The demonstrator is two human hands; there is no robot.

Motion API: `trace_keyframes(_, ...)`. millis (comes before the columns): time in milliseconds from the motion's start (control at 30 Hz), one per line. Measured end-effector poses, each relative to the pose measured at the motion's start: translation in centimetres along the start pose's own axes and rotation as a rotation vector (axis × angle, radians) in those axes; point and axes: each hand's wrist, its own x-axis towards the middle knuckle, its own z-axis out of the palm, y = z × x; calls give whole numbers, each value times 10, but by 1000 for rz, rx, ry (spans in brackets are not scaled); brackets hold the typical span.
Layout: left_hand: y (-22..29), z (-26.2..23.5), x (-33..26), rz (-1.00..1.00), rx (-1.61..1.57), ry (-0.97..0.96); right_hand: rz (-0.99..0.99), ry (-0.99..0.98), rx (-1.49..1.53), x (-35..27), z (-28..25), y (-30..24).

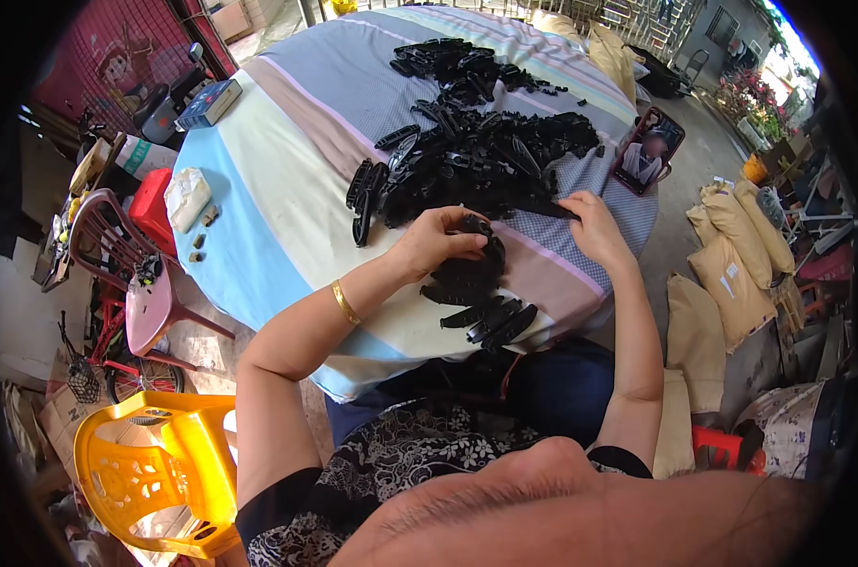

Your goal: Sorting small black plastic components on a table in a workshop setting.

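A big heap of black plastic pieces (485,161), many long and curved, spreads over the cloth-covered round table (259,180). My left hand (448,241), with a gold bangle on its wrist, is closed with thumb and fingers on a small black plastic piece (476,225) at the heap's near side. At the heap's right edge, my right hand (594,227) pinches the end of a dark, thin piece (556,210); its exact kind is too small to make out. Nearest to me lie several loose long, curved black pieces (490,317) beside a dark cluster under my left hand.
A phone (649,151) stands at the table's right edge. On the left edge lie a blue box (209,104) and a white plastic bag (187,197). A pink chair (150,293) and a yellow chair (159,463) are to the left. Tan sacks (731,283) lie on the right.
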Motion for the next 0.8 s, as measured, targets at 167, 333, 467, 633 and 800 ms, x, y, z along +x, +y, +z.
trace_keyframes(167, -1, 1, -2, 25, -68, 26, 177, 45, -93, 2, -6, -14)
trace_keyframes(333, 0, 5, -2, 98, -93, 11, 139, 302, 636, 1, -9, -59)
trace_keyframes(467, -1, 7, -7, 107, -73, -1, -239, 278, 419, -3, -15, -116)
trace_keyframes(633, 2, 9, -8, 90, -79, 21, -391, 323, 221, -7, -17, -127)
trace_keyframes(800, -3, 8, -6, 146, -111, 40, -442, 327, 100, -8, -13, -129)
